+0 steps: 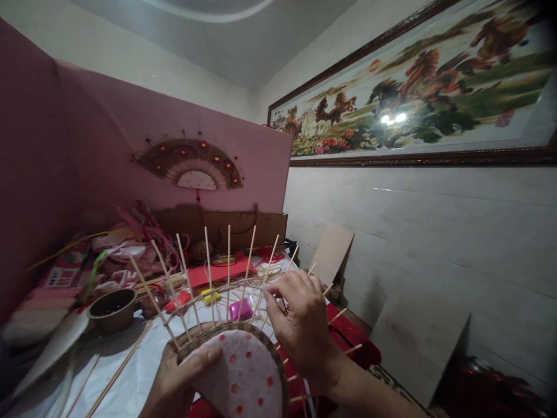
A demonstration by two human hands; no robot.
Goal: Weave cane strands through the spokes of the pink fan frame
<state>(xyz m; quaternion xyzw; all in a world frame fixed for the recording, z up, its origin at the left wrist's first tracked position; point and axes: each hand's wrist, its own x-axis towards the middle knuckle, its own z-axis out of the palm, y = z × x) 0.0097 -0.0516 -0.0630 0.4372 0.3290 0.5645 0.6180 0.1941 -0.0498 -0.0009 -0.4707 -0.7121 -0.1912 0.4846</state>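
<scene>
Closest in, low in the middle of the head view, a half-made fan (243, 371) is held up over the white-covered table (130, 383). Its straight edge runs down towards the lower right, and its curved edge faces up and away from the person. From that edge, thin bamboo spokes (228, 255) spread out in a half circle, pointing up and to the right. The centre is a pale half-round of cloth with red spots, edged by a narrow woven brown band (191, 342).

The right hand (300, 331) comes in from the lower right with its back to the camera. Its fingers curl in among the right-hand spokes, but whether they pinch one I cannot tell. The left hand (176, 380) grips the fan's lower left, thumb (204, 360) pressed flat on the cloth.

Beyond, a long framed horse painting (418, 87) hangs on the right wall. A pink board (130, 128) carries a finished fan (191, 165). A brown bowl (112, 307) stands on the table to the left.
</scene>
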